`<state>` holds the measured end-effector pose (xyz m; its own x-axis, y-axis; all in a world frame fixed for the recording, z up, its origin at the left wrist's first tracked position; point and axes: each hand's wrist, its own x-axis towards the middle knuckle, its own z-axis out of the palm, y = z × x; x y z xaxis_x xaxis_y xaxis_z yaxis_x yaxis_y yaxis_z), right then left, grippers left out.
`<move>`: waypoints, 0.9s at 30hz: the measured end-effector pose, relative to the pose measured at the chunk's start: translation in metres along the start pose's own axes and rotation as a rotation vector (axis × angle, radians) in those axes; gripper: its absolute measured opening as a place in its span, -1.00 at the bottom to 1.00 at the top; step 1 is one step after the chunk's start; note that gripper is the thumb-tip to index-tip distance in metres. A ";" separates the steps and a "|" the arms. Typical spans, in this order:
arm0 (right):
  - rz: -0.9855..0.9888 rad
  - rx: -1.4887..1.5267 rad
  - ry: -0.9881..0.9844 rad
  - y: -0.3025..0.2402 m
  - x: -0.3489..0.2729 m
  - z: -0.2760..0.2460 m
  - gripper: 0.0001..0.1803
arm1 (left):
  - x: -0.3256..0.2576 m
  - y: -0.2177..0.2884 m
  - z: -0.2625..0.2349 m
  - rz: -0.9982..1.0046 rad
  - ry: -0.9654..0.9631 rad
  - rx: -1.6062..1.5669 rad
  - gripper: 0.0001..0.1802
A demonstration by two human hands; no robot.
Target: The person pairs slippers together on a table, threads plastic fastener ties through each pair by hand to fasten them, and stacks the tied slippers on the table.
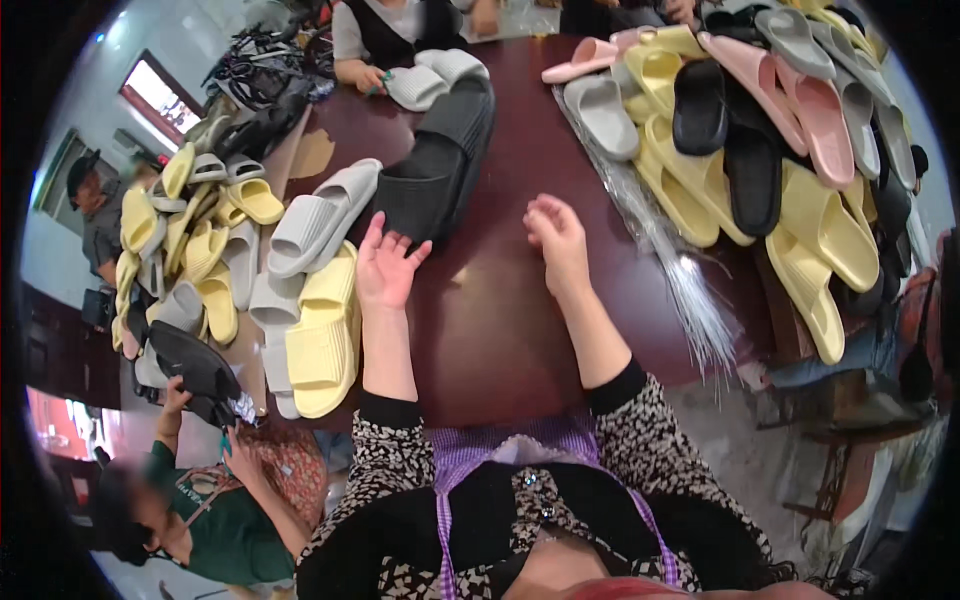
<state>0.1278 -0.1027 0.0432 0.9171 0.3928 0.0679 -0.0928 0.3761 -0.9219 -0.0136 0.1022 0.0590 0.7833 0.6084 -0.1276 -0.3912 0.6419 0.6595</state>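
My left hand [385, 265] is raised over the dark red table [500, 330], palm up and fingers spread, holding nothing. Its fingertips are close to a row of dark grey slide sandals [435, 165] lying in the middle of the table. My right hand [558, 240] hovers to the right with fingers loosely curled and nothing in it. A stack of pale yellow slides [325, 335] lies just left of my left forearm, with light grey slides [315, 220] above them.
A big heap of yellow, pink, grey and black slides [760, 130] fills the right side, on clear plastic wrap [680, 280]. More yellow and grey slides [190, 240] pile up at left. A person in green [215, 520] handles a black slide at lower left; another person [385, 35] sits across.
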 end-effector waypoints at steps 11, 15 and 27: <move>0.043 0.190 0.104 -0.002 0.010 -0.020 -0.42 | -0.018 -0.010 -0.009 0.059 -0.123 0.137 -0.57; -0.017 0.302 0.059 0.001 0.020 -0.026 -0.42 | -0.020 -0.010 -0.005 0.098 -0.161 0.249 -0.61; 0.060 0.572 0.128 0.014 0.028 -0.038 -0.58 | -0.025 0.032 -0.007 0.245 -0.050 0.519 -0.71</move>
<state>0.1672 -0.1181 0.0183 0.9401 0.3360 -0.0572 -0.3074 0.7634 -0.5681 -0.0492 0.1109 0.0786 0.7265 0.6796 0.1019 -0.2857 0.1638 0.9442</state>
